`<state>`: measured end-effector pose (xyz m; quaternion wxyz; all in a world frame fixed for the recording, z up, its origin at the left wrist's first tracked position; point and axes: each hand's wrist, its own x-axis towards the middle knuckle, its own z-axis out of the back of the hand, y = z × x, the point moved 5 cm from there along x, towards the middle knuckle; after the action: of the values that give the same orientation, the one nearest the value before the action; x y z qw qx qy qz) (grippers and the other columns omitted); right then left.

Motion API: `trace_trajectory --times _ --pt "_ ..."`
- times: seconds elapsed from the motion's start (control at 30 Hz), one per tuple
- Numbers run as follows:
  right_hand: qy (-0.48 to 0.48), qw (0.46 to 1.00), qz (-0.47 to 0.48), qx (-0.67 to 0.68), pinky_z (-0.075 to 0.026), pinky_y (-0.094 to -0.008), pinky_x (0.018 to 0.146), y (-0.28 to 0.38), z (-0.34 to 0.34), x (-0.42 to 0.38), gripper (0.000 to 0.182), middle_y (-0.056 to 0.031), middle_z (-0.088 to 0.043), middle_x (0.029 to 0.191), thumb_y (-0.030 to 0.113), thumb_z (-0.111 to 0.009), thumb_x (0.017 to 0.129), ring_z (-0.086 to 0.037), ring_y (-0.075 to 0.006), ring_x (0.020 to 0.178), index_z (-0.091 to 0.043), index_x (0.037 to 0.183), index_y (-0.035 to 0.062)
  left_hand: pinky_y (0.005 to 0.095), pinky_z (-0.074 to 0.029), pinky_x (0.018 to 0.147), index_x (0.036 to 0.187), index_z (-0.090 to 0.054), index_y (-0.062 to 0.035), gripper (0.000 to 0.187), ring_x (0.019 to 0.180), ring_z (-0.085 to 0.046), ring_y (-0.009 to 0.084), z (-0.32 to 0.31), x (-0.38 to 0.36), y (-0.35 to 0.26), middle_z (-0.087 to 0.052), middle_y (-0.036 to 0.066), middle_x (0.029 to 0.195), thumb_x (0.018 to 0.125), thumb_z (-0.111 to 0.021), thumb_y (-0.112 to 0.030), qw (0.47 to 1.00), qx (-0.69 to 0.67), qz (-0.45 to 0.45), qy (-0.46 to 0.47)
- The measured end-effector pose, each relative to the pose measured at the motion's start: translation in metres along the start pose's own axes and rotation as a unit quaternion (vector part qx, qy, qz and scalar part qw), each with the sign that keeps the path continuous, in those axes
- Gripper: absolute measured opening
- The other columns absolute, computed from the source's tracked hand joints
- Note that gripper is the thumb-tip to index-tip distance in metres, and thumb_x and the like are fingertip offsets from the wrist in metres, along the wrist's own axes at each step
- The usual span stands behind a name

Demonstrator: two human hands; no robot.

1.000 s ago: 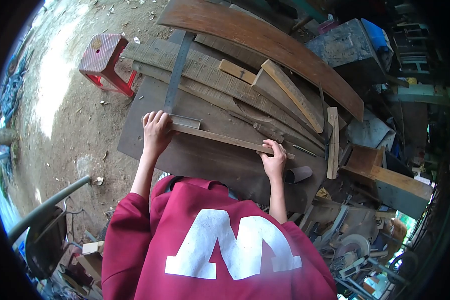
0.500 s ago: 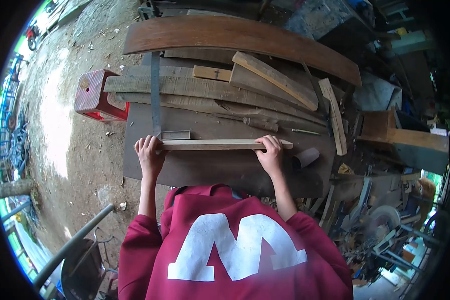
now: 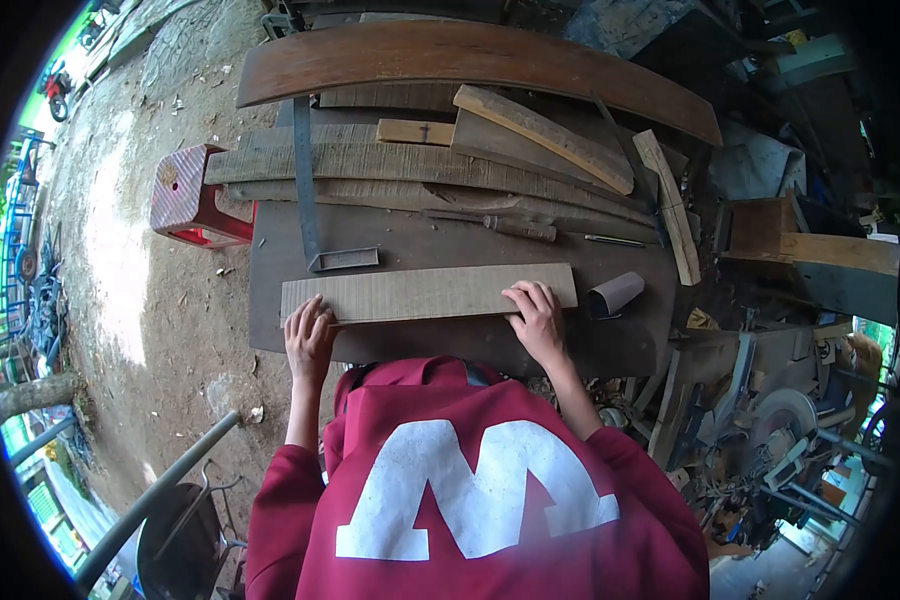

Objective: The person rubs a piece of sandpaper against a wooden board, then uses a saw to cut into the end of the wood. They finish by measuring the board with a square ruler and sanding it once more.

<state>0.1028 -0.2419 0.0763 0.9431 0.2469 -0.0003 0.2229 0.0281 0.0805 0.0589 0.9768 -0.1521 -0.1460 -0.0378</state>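
Observation:
A long pale wooden board point(image 3: 425, 292) lies flat, broad face up, across the dark worktable point(image 3: 420, 345). My left hand point(image 3: 310, 338) grips the board's near edge close to its left end, fingers on top. My right hand point(image 3: 536, 316) holds the near edge toward the right end, fingers spread on the face. A steel square point(image 3: 304, 190) lies just beyond the board's left half, its short leg almost touching the far edge.
Rough planks point(image 3: 410, 165) and a long curved brown plank point(image 3: 470, 55) are stacked at the table's far side. A sandpaper roll point(image 3: 615, 293) and a pencil point(image 3: 613, 240) lie to the right. A red stool point(image 3: 185, 195) stands left; machine clutter point(image 3: 770, 420) fills the right.
The board was held on edge between both hands; it has been turned down flat with its broad face up. Both hands shifted to its near edge.

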Motion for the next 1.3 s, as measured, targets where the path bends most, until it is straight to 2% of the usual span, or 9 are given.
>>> trace_trajectory --times 0.23,0.43,0.67,0.8,0.9,0.97,1.0,1.1,1.3 --pt "0.045 0.999 -0.026 0.014 -0.034 -0.0376 0.090 -0.010 0.000 0.006 0.065 -0.0075 -0.045 0.112 0.016 -0.074 0.057 -0.040 -0.0277 0.106 -0.046 0.116 0.0105 0.0391 -0.039 0.084 0.091 -0.056 -0.0066 0.036 0.102 -0.049 0.0270 -0.005 0.011 0.009 -0.054 0.008 0.109 0.062 -0.070 -0.023 0.993 -0.059 -0.032 0.098" --pt "0.074 0.993 -0.077 -0.045 -0.025 -0.0424 0.099 -0.018 -0.006 0.013 0.081 -0.0110 -0.030 0.130 0.020 -0.078 0.050 -0.025 -0.0322 0.119 -0.041 0.122 0.0091 0.0393 -0.026 0.100 0.126 -0.038 -0.0125 0.088 0.126 -0.025 0.0262 -0.013 0.041 0.024 -0.028 0.007 0.136 0.048 -0.078 -0.025 0.972 -0.068 0.074 0.212" --pt "0.094 0.990 -0.095 -0.038 -0.028 -0.0427 0.095 -0.020 -0.008 0.021 0.075 -0.0075 -0.034 0.125 0.019 -0.080 0.043 -0.028 -0.0296 0.117 -0.048 0.109 0.0074 0.0452 -0.018 0.099 0.109 -0.054 -0.0080 0.072 0.131 -0.005 0.0341 -0.014 0.038 0.020 -0.008 0.013 0.142 0.044 -0.079 -0.026 0.981 -0.013 0.072 0.181" --pt "0.096 0.987 -0.112 -0.065 -0.029 -0.0422 0.091 -0.010 -0.003 0.018 0.072 -0.0055 -0.038 0.120 0.021 -0.080 0.044 -0.031 -0.0273 0.115 -0.046 0.106 0.0069 0.0450 -0.018 0.100 0.099 -0.056 -0.0069 0.064 0.131 -0.007 0.0325 -0.008 0.051 0.013 -0.009 0.012 0.142 0.044 -0.079 -0.028 0.980 -0.013 0.063 0.190" --pt "0.027 0.992 -0.089 -0.090 -0.028 -0.0434 0.089 -0.002 -0.001 0.001 0.069 -0.0070 -0.042 0.116 0.019 -0.078 0.049 -0.034 -0.0282 0.113 -0.042 0.108 0.0074 0.0445 -0.018 0.098 0.093 -0.052 -0.0050 0.061 0.127 -0.019 0.0311 0.001 0.050 0.006 -0.024 0.012 0.135 0.045 -0.079 -0.029 0.987 -0.029 0.037 0.153" --pt "-0.024 0.991 -0.075 -0.110 -0.028 -0.0431 0.089 0.003 -0.003 -0.014 0.067 -0.0073 -0.042 0.116 0.017 -0.076 0.052 -0.037 -0.0280 0.110 -0.042 0.108 0.0079 0.0431 -0.019 0.096 0.088 -0.048 -0.0046 0.055 0.114 -0.036 0.0278 0.000 0.034 0.008 -0.044 0.010 0.114 0.049 -0.078 -0.029 0.985 -0.029 0.042 0.167" --pt "-0.047 0.988 -0.068 -0.127 -0.028 -0.0428 0.089 0.005 -0.002 -0.020 0.064 -0.0078 -0.043 0.115 0.016 -0.075 0.055 -0.038 -0.0277 0.108 -0.042 0.109 0.0079 0.0420 -0.020 0.095 0.086 -0.046 -0.0073 0.049 0.096 -0.047 0.0240 0.001 0.029 0.006 -0.050 0.006 0.089 0.053 -0.076 -0.027 0.985 -0.005 0.022 0.169" --pt "-0.038 0.989 -0.101 -0.101 -0.030 -0.0414 0.085 0.017 0.016 -0.019 0.042 -0.0026 -0.052 0.102 0.011 -0.070 0.058 -0.040 -0.0247 0.105 -0.053 0.097 0.0102 0.0433 -0.021 0.094 0.097 -0.045 -0.0062 0.052 0.087 -0.050 0.0221 0.007 0.022 0.006 -0.050 0.005 0.081 0.057 -0.074 -0.023 0.976 -0.023 0.021 0.216" --pt "-0.015 0.998 -0.059 0.010 -0.035 -0.0375 0.080 0.008 0.014 -0.028 0.025 -0.0017 -0.059 0.084 0.001 -0.061 0.054 -0.049 -0.0229 0.094 -0.060 0.078 0.0078 0.0387 -0.035 0.082 0.066 -0.056 -0.0105 0.014 0.077 -0.050 0.0212 0.014 0.019 -0.003 -0.045 0.005 0.072 0.057 -0.067 -0.013 0.982 -0.075 -0.052 0.164"
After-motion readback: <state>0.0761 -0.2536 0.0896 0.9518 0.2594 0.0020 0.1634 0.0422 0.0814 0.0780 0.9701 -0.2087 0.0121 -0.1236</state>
